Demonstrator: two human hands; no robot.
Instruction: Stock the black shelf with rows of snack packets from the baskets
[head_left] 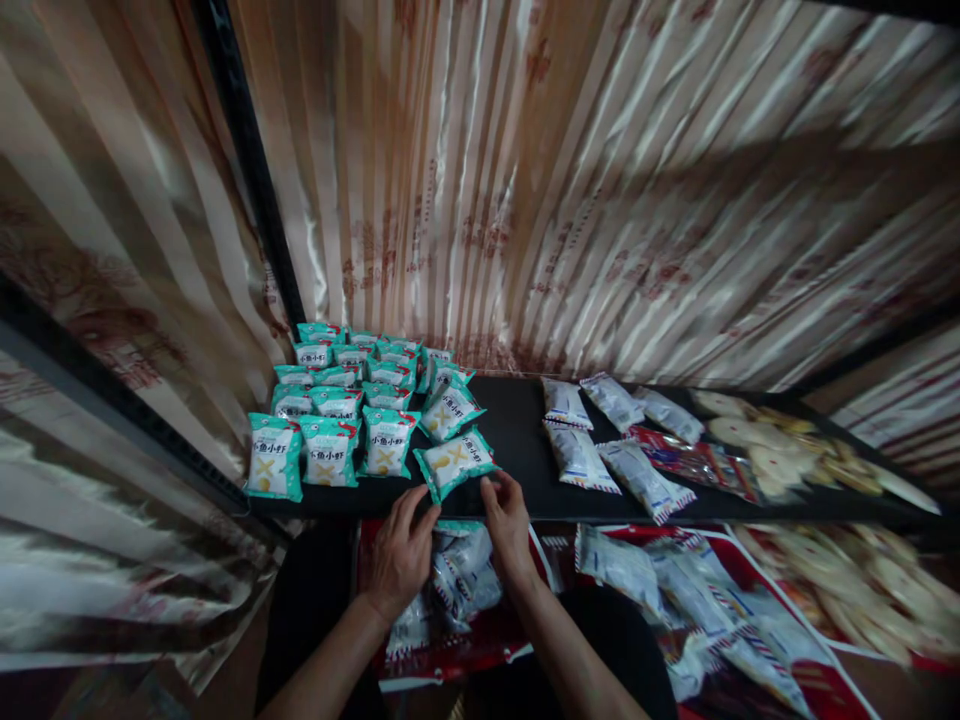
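A teal-and-white snack bag [454,461] lies tilted at the front edge of the black shelf [517,430]. My left hand [405,550] has its curled fingertips at the bag's lower left corner. At the lower right corner, the thumb and fingers of my right hand [510,525] pinch the bag's edge. Just behind it leans another teal snack bag [451,408]. To the left, rows of matching bags [330,450] stand upright, several deep. Below my hands, an open red box [442,660] holds silvery packets [465,570] and a bit of teal wrapping.
White striped packets [581,455] lie on the shelf to the right, beside red packets [690,458] and pale flat pieces [780,450]. Another red-edged box [795,600] with white packets sits lower right. A dark metal post [255,150] and pleated curtain [450,180] enclose the shelf.
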